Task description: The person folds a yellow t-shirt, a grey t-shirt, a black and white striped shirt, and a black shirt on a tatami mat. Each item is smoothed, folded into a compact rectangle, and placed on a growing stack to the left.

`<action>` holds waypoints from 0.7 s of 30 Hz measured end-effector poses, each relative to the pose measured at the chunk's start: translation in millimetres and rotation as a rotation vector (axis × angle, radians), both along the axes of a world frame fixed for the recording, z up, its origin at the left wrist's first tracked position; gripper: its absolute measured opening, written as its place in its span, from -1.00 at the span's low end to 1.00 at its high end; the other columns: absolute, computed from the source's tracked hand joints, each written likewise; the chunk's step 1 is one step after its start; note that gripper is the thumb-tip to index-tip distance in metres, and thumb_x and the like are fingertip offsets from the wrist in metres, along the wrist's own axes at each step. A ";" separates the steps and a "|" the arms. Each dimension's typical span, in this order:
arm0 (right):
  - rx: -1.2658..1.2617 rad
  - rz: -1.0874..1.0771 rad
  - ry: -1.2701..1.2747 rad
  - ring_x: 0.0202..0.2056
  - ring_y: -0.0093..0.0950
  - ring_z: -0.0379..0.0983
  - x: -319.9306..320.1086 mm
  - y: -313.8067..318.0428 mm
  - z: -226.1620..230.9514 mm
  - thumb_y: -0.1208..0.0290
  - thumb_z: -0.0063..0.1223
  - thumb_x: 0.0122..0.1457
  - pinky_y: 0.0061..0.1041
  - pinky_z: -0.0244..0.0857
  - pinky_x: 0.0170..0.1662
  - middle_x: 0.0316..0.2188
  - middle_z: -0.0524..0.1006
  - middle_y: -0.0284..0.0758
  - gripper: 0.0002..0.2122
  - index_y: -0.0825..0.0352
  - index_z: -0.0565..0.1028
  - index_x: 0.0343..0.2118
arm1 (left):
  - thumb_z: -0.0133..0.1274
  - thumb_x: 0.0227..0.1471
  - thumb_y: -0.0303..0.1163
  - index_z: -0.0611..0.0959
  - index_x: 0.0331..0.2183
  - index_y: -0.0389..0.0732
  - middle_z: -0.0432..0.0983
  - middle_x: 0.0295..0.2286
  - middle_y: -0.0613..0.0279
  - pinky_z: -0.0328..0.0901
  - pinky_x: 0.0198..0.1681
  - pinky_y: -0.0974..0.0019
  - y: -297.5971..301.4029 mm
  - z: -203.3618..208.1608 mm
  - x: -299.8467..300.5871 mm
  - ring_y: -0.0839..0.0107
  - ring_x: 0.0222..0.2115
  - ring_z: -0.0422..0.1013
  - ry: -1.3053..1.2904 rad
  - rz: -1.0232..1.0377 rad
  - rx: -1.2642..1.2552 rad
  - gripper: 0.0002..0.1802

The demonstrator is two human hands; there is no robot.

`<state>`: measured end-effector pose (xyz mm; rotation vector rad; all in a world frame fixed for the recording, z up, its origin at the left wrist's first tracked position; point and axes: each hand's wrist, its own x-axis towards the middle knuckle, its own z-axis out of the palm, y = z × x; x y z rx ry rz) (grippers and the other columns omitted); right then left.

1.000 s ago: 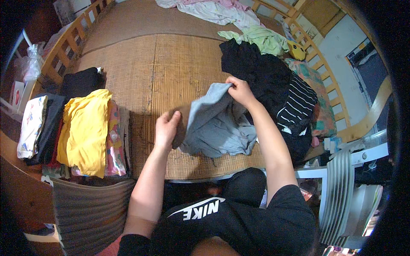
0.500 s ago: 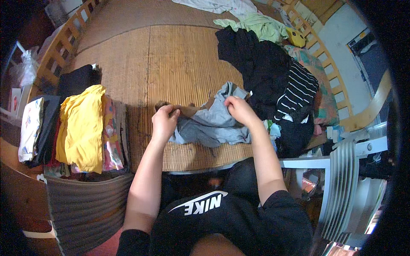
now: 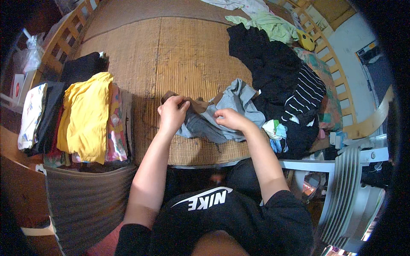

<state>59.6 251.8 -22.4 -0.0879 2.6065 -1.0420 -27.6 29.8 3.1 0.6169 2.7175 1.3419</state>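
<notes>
A crumpled blue-grey garment with brown parts lies in front of me on the woven bed mat; its exact kind is unclear from the folds. My left hand is closed on its left end, where brown cloth shows beyond the fingers. Bent over the middle of the garment, my right hand pinches the cloth between thumb and fingers. The garment's far right part stands up in a loose fold, touching a heap of black clothes.
At left stands a row of folded clothes, with a yellow one on top and a black pile behind. A striped black garment, a pale green cloth and a patterned pillow lie at right. Wooden rails border the bed.
My right hand has moved from the garment's upper right fold to lower and left, nearer the left hand. The left hand keeps its hold. The whole view has shifted slightly.
</notes>
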 end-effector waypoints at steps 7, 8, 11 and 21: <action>-0.689 -0.559 0.412 -0.46 -0.74 0.28 -1.6 35.6 72.4 0.43 0.03 0.04 -0.73 0.18 -0.33 -0.54 0.43 -0.53 -0.92 0.31 0.45 -0.50 | 0.13 -0.22 -0.40 0.56 -0.34 -0.15 0.37 -0.32 0.13 0.24 -0.27 0.19 -15.7 -8.9 -22.3 0.18 -0.30 0.34 0.089 0.363 0.073 -0.73; -0.682 -0.567 0.401 -0.48 -0.75 0.28 -3.6 42.5 79.1 0.41 0.03 0.04 -0.73 0.17 -0.35 -0.54 0.43 -0.53 -0.90 0.32 0.46 -0.49 | 0.12 -0.21 -0.38 0.55 -0.36 -0.18 0.39 -0.30 0.07 0.26 -0.26 0.16 -20.6 -15.1 -28.5 0.15 -0.29 0.35 -0.011 0.335 0.060 -0.75; -0.559 -0.553 0.400 -0.48 -0.75 0.28 -7.4 54.7 95.3 0.39 0.03 0.04 -0.73 0.16 -0.36 -0.54 0.44 -0.52 -0.88 0.34 0.48 -0.46 | 0.10 -0.20 -0.34 0.55 -0.33 -0.19 0.41 -0.29 0.00 0.27 -0.23 0.17 -28.9 -48.8 -40.5 0.11 -0.27 0.36 -0.164 0.092 -0.191 -0.71; -0.450 -0.580 0.440 -0.50 -0.75 0.28 11.4 65.8 97.6 0.43 0.05 0.02 -0.73 0.17 -0.39 -0.56 0.46 -0.51 -0.87 0.40 0.51 -0.47 | 0.02 -0.14 -0.26 0.56 -0.38 -0.21 0.47 -0.43 -0.05 0.29 -0.29 0.11 -1.0 -71.8 -13.3 0.03 -0.36 0.40 -0.080 -0.196 -0.324 -0.74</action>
